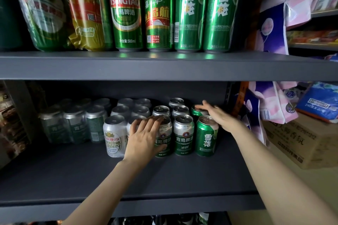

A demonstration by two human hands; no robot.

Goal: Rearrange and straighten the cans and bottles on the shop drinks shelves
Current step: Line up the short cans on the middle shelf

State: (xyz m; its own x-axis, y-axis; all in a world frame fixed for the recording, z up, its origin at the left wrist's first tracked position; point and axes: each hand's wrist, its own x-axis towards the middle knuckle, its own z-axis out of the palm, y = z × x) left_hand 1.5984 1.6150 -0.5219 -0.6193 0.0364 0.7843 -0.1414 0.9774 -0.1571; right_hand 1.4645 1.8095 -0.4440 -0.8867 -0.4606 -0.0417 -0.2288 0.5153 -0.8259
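Fingers (146, 121) of the left hand (144, 137) curl over the top of a silver-and-green Tsingtao can (163, 133), thumb against its front label, in the front row of the lower shelf (128, 175). Right hand (217, 115) lies nearly flat, fingertips touching the lid of a green can (196, 110) behind the front Snow can (206, 137). Left hand hides much of its can; shrink-wrapped packs (73, 124) at left are dim. Both forearms reach forward from below
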